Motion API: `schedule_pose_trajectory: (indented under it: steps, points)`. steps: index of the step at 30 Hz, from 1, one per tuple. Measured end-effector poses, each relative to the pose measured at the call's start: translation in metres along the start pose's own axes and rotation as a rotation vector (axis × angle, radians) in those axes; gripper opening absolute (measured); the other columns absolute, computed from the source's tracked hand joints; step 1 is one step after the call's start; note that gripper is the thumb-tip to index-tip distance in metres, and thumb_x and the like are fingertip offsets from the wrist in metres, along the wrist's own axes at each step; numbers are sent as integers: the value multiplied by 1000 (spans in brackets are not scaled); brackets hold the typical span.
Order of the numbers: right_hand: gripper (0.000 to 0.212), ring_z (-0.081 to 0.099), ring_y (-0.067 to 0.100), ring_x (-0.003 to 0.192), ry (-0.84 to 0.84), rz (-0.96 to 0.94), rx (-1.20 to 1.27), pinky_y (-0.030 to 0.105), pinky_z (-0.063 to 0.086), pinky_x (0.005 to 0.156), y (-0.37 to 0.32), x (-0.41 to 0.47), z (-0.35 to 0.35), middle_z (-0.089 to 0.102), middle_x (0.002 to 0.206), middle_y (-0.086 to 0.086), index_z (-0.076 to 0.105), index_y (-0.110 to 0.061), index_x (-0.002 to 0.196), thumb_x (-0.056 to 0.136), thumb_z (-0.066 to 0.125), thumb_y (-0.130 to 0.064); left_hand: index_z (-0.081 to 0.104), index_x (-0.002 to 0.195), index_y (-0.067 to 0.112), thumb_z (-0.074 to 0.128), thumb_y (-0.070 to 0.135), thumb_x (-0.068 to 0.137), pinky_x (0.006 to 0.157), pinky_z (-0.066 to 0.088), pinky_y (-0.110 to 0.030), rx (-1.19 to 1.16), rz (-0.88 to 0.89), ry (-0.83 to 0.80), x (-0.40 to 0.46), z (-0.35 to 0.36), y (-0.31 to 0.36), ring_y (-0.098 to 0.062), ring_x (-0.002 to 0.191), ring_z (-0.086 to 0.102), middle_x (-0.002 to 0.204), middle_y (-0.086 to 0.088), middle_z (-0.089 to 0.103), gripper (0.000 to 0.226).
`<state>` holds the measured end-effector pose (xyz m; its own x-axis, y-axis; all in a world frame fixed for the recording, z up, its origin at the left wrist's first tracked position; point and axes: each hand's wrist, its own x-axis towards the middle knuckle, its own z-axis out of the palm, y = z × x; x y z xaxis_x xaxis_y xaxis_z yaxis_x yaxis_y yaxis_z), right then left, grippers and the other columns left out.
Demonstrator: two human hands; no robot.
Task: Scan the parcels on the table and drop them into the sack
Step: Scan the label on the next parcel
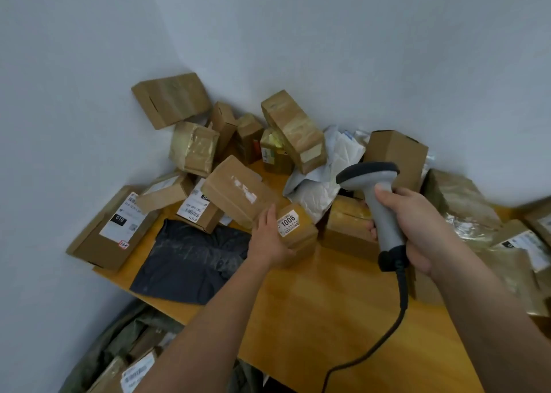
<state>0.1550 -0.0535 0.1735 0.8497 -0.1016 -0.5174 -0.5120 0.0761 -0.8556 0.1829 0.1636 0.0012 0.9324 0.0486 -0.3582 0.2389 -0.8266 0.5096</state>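
Both curled: left hand (269, 237) grips parcel (298, 228); right hand (417, 228) scanner (378, 202).

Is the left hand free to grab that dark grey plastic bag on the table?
Probably not yet: the left hand already holds the small box labelled 1006, though the grey bag lies uncovered just beside it.

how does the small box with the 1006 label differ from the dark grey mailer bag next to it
The small box with the 1006 label is a rigid brown cardboard block; the dark grey mailer bag is a soft, flat plastic pouch. The box is held by the left hand, while the bag lies untouched on the wooden table. The box shows a white printed label; no label shows on the bag. The bag covers more of the table. Both sit near the table's left edge.
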Motion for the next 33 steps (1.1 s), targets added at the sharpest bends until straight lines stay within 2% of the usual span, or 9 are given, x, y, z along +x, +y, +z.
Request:
schedule_pose_trajectory:
  steps: [3, 5, 8, 13, 19, 22, 25, 28, 33]
  points:
    - [31, 61, 14, 55, -9, 46, 42, 29, 52, 52, 4, 14, -7, 60, 99, 13, 55, -11, 119, 96, 60, -31, 6, 155, 18, 87, 30, 67, 100, 43, -37, -117, 9, 52, -6, -1, -2, -25, 135, 34, 153, -4, 19, 120]
    - [25, 60, 12, 51, -17, 70, 69, 26, 52, 50, 7, 20, -6, 59, 96, 11, 55, -11, 113, 96, 61, -27, 14, 152, 16, 87, 32, 66, 90, 44, -32, -79, 45, 83, -12, -6, -1, -23, 128, 40, 146, -4, 25, 114]
    - [24, 58, 12, 53, -12, 91, 99, 24, 51, 49, 11, 25, 0, 58, 94, 11, 53, -11, 114, 96, 62, -23, 24, 145, 15, 87, 37, 64, 87, 50, -36, -34, 152, 163, -25, -16, 1, -23, 116, 47, 135, -2, 31, 105]
    - [41, 55, 14, 58, -26, 104, 126, 25, 49, 49, 17, 17, 19, 58, 84, 9, 53, -7, 122, 90, 70, -26, 23, 137, 21, 85, 34, 62, 79, 55, -30, 84, 427, 361, -56, -39, 5, -18, 113, 44, 133, 1, 26, 98]
    - [85, 58, 17, 61, -50, 87, 129, 31, 51, 52, 12, -4, 47, 61, 86, 12, 46, -8, 128, 64, 81, -54, 30, 129, 15, 88, 30, 62, 75, 55, -37, 232, 711, 717, -71, -75, 15, -31, 113, 45, 131, -11, 30, 89]
    - [94, 58, 16, 60, -62, 54, 123, 28, 52, 49, 3, -14, 57, 63, 92, 12, 38, -10, 134, 64, 80, -58, 31, 126, 17, 85, 23, 69, 67, 58, -41, 300, 790, 801, -74, -85, 18, -39, 106, 54, 130, -12, 29, 79]
    - [88, 59, 18, 69, -48, 10, 122, 31, 53, 57, -1, -22, 64, 62, 105, 12, 33, -15, 134, 69, 81, -49, 32, 126, 20, 75, 15, 73, 66, 59, -41, 359, 865, 851, -78, -94, 18, -38, 109, 46, 130, -13, 28, 69]
    - [87, 60, 19, 77, -71, 2, 176, 33, 55, 67, -2, -26, 70, 61, 110, 13, 31, -15, 137, 72, 83, -39, 33, 127, 20, 84, 13, 66, 71, 57, -40, 400, 896, 892, -81, -106, 17, -36, 110, 41, 129, -14, 28, 80]
    - [79, 57, 18, 71, -127, 10, 252, 31, 51, 60, -3, -27, 76, 62, 105, 15, 32, -17, 135, 75, 83, -29, 34, 129, 24, 88, 26, 66, 80, 57, -40, 395, 903, 828, -86, -122, 11, -33, 114, 43, 132, -11, 28, 83]
